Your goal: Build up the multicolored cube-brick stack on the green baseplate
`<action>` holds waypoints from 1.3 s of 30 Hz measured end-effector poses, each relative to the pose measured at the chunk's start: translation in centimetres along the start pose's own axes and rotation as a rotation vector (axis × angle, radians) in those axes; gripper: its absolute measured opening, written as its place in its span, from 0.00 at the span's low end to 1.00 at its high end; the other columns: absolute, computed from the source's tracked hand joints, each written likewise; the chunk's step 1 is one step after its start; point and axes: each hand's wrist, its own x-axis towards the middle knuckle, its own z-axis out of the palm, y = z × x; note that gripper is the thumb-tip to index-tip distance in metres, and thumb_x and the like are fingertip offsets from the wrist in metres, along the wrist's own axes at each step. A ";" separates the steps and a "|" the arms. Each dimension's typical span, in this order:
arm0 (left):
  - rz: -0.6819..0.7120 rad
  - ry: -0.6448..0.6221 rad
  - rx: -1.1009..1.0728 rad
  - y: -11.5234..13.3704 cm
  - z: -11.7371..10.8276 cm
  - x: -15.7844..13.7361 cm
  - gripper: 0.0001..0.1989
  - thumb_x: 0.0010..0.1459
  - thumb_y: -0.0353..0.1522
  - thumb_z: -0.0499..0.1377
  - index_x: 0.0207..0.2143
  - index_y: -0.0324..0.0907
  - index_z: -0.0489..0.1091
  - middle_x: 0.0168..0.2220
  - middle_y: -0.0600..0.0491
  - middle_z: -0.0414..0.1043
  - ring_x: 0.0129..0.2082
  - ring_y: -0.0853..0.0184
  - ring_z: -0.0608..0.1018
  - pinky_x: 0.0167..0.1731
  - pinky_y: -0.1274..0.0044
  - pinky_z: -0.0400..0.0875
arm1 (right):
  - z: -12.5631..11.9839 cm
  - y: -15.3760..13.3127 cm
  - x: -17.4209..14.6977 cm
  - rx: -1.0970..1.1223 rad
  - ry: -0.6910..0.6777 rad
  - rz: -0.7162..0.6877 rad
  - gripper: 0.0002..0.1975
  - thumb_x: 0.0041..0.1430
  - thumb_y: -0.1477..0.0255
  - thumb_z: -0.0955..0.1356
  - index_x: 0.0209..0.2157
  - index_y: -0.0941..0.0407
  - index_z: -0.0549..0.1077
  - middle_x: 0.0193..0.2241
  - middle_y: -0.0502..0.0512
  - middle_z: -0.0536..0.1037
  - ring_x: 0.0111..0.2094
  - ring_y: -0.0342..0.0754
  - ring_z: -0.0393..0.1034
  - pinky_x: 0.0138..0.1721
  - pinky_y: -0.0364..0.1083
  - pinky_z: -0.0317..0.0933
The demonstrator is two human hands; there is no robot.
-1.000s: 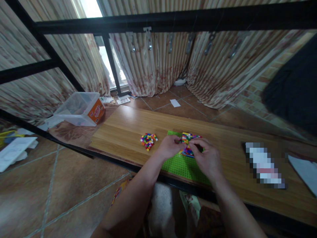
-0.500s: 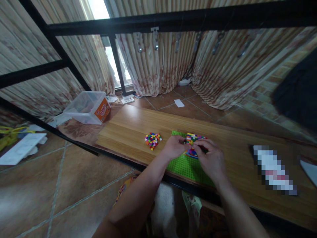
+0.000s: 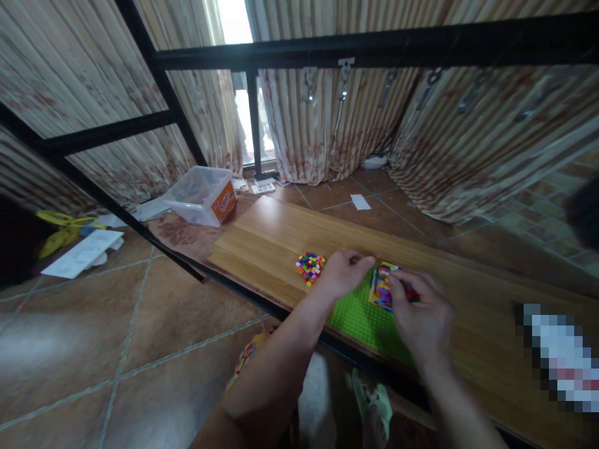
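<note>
A bright green studded baseplate [image 3: 358,321] lies on the wooden board, carrying a low block of small multicoloured bricks [image 3: 382,288]. My right hand [image 3: 423,312] reaches over the block's right side, thumb and fingers closed together against it. Whatever sits between those fingertips is too small to make out. Over the baseplate's far left corner is my left hand [image 3: 347,274], thumb stretched out and apart from the fingers, with nothing visible in it. To its left lies a loose pile of tiny coloured bricks [image 3: 310,268].
A clear plastic box [image 3: 199,196] with an orange label stands beyond the board's left end. On the wooden board [image 3: 262,243], a blurred-out object [image 3: 561,355] lies at the right. Black metal bars [image 3: 327,55] cross above, with clips hanging from them. Paper [image 3: 360,201] lies on the tiled floor.
My left hand has drawn away from the brick block, leftward, and its thumb has spread. My right hand stays at the block. The whole view has swung a little left.
</note>
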 end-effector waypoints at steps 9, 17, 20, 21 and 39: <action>-0.030 0.403 -0.276 0.7 -5.8 0.6 0.11 0.57 0.36 0.57 0.31 0.38 0.73 0.24 0.56 0.69 0.25 0.73 0.70 0.29 0.81 0.67 | 6.9 -5.3 -3.1 0.143 -0.425 -0.036 0.09 0.63 0.71 0.64 0.35 0.54 0.77 0.35 0.55 0.77 0.39 0.51 0.73 0.43 0.50 0.66; -0.057 0.497 -0.407 1.2 -8.2 0.0 0.07 0.53 0.34 0.60 0.29 0.38 0.72 0.23 0.57 0.69 0.23 0.74 0.70 0.29 0.81 0.66 | 10.4 -5.6 -3.9 0.069 -0.480 -0.048 0.11 0.62 0.72 0.66 0.44 0.56 0.78 0.40 0.59 0.78 0.43 0.54 0.71 0.48 0.51 0.65; -0.046 0.495 -0.418 1.3 -8.7 -0.3 0.07 0.53 0.34 0.60 0.29 0.38 0.71 0.23 0.57 0.69 0.22 0.75 0.69 0.29 0.81 0.66 | 10.9 -5.9 -3.9 -0.021 -0.494 -0.059 0.11 0.62 0.72 0.66 0.44 0.55 0.79 0.40 0.59 0.78 0.43 0.55 0.71 0.48 0.52 0.64; -0.049 0.489 -0.421 1.4 -8.8 -0.3 0.07 0.53 0.33 0.60 0.29 0.38 0.71 0.23 0.57 0.69 0.22 0.76 0.69 0.28 0.81 0.66 | 11.0 -6.0 -3.9 -0.043 -0.498 -0.059 0.11 0.62 0.72 0.66 0.43 0.55 0.79 0.39 0.59 0.78 0.43 0.54 0.71 0.48 0.52 0.63; -0.075 0.407 -0.142 0.2 -9.9 0.0 0.08 0.51 0.33 0.58 0.29 0.37 0.74 0.23 0.57 0.71 0.23 0.73 0.71 0.26 0.81 0.64 | 10.1 -4.6 -2.2 -0.110 -0.424 0.057 0.11 0.64 0.75 0.64 0.41 0.54 0.78 0.38 0.55 0.78 0.38 0.49 0.72 0.40 0.47 0.64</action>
